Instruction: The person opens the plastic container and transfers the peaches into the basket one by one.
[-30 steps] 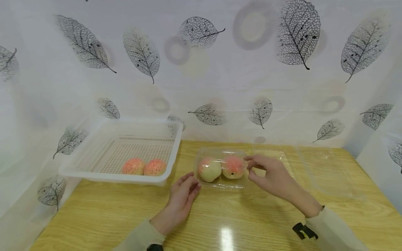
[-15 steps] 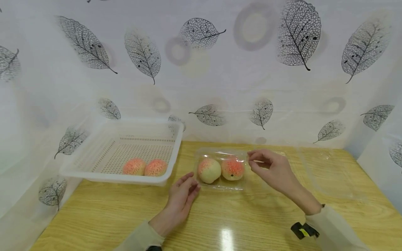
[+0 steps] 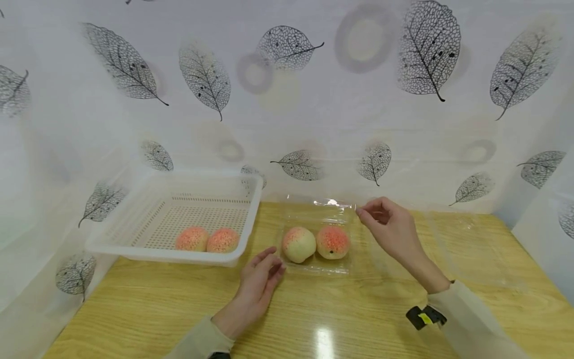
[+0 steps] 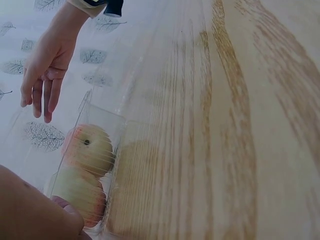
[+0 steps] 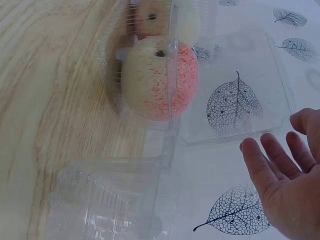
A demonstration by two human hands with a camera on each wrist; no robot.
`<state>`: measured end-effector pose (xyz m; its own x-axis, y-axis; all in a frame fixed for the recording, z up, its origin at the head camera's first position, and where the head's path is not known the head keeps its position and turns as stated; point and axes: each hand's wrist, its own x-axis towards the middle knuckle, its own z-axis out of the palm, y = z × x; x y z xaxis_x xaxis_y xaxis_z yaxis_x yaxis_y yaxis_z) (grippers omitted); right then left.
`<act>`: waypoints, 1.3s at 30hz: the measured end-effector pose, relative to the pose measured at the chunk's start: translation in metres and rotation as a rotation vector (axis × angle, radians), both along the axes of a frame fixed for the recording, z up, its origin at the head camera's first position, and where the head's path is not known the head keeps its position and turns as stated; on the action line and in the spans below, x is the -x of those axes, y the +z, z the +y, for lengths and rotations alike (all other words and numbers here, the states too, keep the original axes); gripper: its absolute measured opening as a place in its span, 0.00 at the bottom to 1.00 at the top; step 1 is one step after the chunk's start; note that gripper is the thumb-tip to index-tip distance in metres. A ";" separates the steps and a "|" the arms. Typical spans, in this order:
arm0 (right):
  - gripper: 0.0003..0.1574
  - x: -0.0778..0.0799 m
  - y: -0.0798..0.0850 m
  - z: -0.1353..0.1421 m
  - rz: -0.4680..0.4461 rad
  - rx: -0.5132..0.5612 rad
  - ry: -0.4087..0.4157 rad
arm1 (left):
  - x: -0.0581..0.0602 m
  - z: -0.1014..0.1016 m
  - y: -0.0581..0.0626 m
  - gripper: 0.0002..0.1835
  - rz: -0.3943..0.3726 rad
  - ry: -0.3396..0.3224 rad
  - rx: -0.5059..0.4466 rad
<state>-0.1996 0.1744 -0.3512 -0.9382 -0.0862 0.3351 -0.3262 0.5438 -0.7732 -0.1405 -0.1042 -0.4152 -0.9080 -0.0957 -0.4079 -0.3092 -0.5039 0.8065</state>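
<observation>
Two yellow peaches with red speckles, a left one (image 3: 299, 245) and a right one (image 3: 333, 242), sit side by side in a clear plastic clamshell box (image 3: 316, 270) on the table. Its lid (image 5: 235, 95) is raised and leans towards the back. My left hand (image 3: 259, 286) rests beside the box's front left corner, fingers relaxed; its thumb (image 4: 69, 209) shows at the box's end in the left wrist view. At the lid's right edge is my right hand (image 3: 394, 234). In the right wrist view, its fingers (image 5: 260, 167) are spread right at the lid's rim.
A white perforated basket (image 3: 161, 254) stands at the left, with two more peaches (image 3: 208, 240) near its front. Another clear plastic container (image 3: 471, 249) lies on the right of the wooden table (image 3: 358, 319). A leaf-printed white sheet (image 3: 305, 114) hangs behind.
The lid has swung up and back from over the peaches. My right hand has moved up and slightly right along with it. The left hand stays almost still.
</observation>
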 end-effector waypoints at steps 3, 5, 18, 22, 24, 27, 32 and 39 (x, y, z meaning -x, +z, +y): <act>0.18 0.005 0.001 -0.001 -0.018 0.004 -0.022 | 0.000 0.000 0.000 0.25 0.005 -0.002 -0.005; 0.19 0.010 0.001 -0.001 -0.029 0.028 -0.025 | 0.000 0.000 0.001 0.26 0.003 -0.004 -0.006; 0.22 0.034 -0.003 -0.002 -0.177 0.167 0.021 | -0.001 -0.001 0.002 0.25 0.007 -0.015 -0.018; 0.27 0.038 -0.002 -0.006 -0.261 0.170 0.031 | -0.002 -0.001 0.002 0.25 0.008 -0.018 -0.016; 0.30 0.039 -0.003 -0.006 -0.307 0.182 0.040 | -0.002 -0.001 0.001 0.25 0.009 -0.021 -0.012; 0.34 0.041 -0.005 -0.008 -0.374 0.198 0.061 | -0.003 -0.002 0.001 0.26 0.011 -0.033 0.001; 0.36 0.044 -0.008 -0.013 -0.444 0.150 0.078 | -0.005 -0.003 0.000 0.27 0.013 -0.045 0.021; 0.37 0.044 -0.007 -0.020 -0.459 0.085 0.087 | -0.007 -0.004 -0.002 0.30 0.010 -0.050 -0.017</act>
<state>-0.2435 0.1539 -0.3582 -0.9815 -0.1614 -0.1028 0.0177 0.4585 -0.8885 -0.1339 -0.1086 -0.4172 -0.9154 -0.0436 -0.4001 -0.3262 -0.5017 0.8012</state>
